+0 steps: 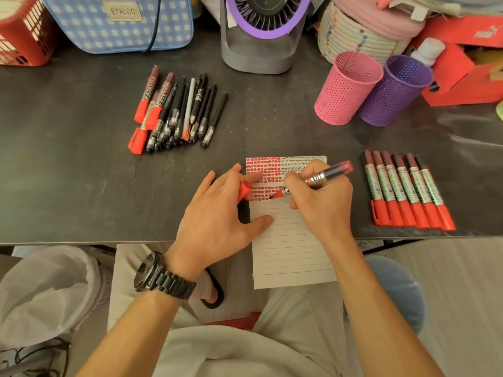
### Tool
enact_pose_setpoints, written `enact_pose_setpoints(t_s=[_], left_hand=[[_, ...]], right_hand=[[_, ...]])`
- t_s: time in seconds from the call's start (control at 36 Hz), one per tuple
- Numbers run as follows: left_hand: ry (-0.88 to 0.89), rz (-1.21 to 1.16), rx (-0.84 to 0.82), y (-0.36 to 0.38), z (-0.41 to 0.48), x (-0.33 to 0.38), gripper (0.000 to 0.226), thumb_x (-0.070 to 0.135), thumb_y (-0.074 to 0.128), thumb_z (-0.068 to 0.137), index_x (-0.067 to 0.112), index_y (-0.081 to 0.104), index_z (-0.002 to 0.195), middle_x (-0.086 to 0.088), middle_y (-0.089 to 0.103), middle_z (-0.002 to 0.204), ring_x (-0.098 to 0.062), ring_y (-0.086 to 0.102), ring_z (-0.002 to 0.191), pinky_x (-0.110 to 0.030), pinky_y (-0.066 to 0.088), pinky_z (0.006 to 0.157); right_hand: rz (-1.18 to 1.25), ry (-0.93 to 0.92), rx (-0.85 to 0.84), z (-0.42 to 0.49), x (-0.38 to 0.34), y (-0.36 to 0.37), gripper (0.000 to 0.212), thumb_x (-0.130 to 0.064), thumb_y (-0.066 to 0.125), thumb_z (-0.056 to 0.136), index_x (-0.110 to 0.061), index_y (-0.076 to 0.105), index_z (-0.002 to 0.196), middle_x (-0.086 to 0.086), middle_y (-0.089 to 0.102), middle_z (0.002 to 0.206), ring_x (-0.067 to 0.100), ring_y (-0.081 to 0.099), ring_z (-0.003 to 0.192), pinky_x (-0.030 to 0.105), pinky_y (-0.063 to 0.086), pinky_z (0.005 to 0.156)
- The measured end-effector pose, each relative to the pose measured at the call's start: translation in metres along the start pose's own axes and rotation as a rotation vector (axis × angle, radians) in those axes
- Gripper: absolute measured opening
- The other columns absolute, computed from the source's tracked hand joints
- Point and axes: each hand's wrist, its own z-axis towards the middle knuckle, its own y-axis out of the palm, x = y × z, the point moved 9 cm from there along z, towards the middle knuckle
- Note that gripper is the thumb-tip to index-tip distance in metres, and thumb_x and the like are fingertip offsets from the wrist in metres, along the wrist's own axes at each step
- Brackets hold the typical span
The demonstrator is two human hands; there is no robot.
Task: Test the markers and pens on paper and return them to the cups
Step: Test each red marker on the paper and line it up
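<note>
Gripping marker point(335, 170) — right hand point(322, 205), on paper point(292, 254)

A single wide-angle camera, worn on the person's head, looks forward and steeply down from close above the near edge of the dark bench point(81, 186), with the paper point(291, 248) near mid-frame and the fan point(261, 31) at the top edge.

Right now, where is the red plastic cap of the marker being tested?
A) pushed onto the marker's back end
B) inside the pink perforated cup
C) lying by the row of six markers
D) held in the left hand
D: the left hand grips the red plastic cap over the lined paper sheet while the right hand writes with the uncapped red marker.
</note>
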Motion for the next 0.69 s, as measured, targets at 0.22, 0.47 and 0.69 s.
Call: enact_pose_setpoints(t_s=[0.22, 0.47, 0.69], left_hand=[[-0.01, 0.002, -0.006, -0.0016, -0.0008, 0.0024, 0.044, 0.065, 0.066, 0.08, 0.039, 0.034, 0.094, 0.029, 0.045, 0.146, 0.004, 0.021, 0.148, -0.019, -0.003, 0.119], [-0.011, -0.001, -0.012, -0.0044, -0.0011, 0.0062, 0.05, 0.063, 0.068, 0.081, 0.048, 0.022, 0.097, 0.025, 0.049, 0.144, 0.003, 0.023, 0.147, -0.024, 0.0, 0.121], [-0.019, 0.004, -0.017, -0.0037, -0.001, 0.0046, 0.047, 0.062, 0.068, 0.082, 0.037, 0.043, 0.113, 0.026, 0.048, 0.143, 0.003, 0.021, 0.148, -0.016, -0.007, 0.118]], right_hand=[[0.01, 0.006, 0.007, -0.0002, 0.0007, -0.0004, 0.024, -0.012, 0.07, 0.083, -0.013, 0.06, 0.061, -0.002, 0.062, 0.048, 0.001, 0.061, 0.044, 0.011, 0.045, 0.05], [0.009, -0.006, 0.006, 0.0002, 0.0013, -0.0005, 0.025, -0.011, 0.07, 0.084, -0.014, 0.059, 0.061, -0.001, 0.061, 0.047, 0.002, 0.06, 0.044, 0.01, 0.044, 0.05], [0.007, 0.02, 0.009, 0.0004, 0.0022, -0.0006, 0.023, -0.01, 0.07, 0.083, -0.008, 0.059, 0.062, 0.005, 0.061, 0.047, 0.002, 0.061, 0.043, 0.013, 0.044, 0.049]])
